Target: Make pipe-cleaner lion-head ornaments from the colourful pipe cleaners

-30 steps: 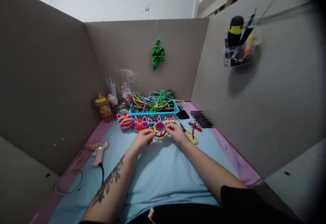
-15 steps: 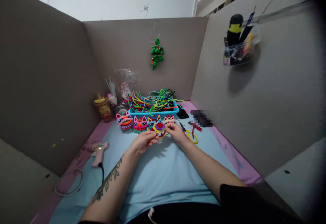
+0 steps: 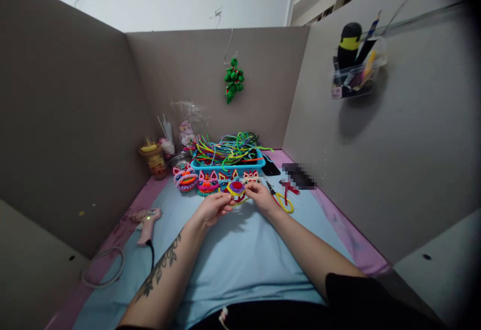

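Pinching nearly closed, left hand and right hand are holding a fuzzy, round-topped chenille-stem piece toward the worktop's far edge.

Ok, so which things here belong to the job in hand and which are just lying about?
Likely the job's: yellow, purple and red fuzzy piece, between left hand and right hand; pipe cleaners in blue tray; scissors; pink glue gun; fuzzy animal heads.

Probably unrelated: hanging green ornament; yellow-topped cup; wall-mounted pen holder.

The light is soft, the right edge black.
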A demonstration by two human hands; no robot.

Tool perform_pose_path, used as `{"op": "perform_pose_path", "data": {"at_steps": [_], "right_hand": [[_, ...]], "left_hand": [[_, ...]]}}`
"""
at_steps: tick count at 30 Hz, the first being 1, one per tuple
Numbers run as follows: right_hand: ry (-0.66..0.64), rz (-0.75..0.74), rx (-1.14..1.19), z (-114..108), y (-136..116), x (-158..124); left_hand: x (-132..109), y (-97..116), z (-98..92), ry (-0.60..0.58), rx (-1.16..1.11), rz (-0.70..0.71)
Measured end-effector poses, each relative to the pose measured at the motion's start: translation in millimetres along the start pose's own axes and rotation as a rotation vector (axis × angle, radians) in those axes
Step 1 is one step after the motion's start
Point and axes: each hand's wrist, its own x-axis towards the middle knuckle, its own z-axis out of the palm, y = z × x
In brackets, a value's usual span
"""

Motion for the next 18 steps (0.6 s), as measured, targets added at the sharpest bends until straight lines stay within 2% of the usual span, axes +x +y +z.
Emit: {"op": "perform_pose_path", "data": {"at_steps": [7, 12, 16, 18], "right_hand": [[0.002, -0.037, -0.059, -0.8, -1.9, -0.4], [0.041, -0.018, -0.074, -1.8, -3.4, -0.2], [0.075, -0.115, -0.206, 0.1, -13.0, -3.5], [0.082, -0.185, -0.277, 2.8, -19.7, -6.3]], "left_hand": [[0.1, -1.7, -0.5, 0.001, 0.024, 0.028], [2.0, -2.7, -2.8, -0.048, 0.105, 0.130], [7.7, -7.4, -4.1, 0.168, 0.295, 0.400], [10.0, -9.1, -4.5, 0.240, 0.398, 0.533]]}}
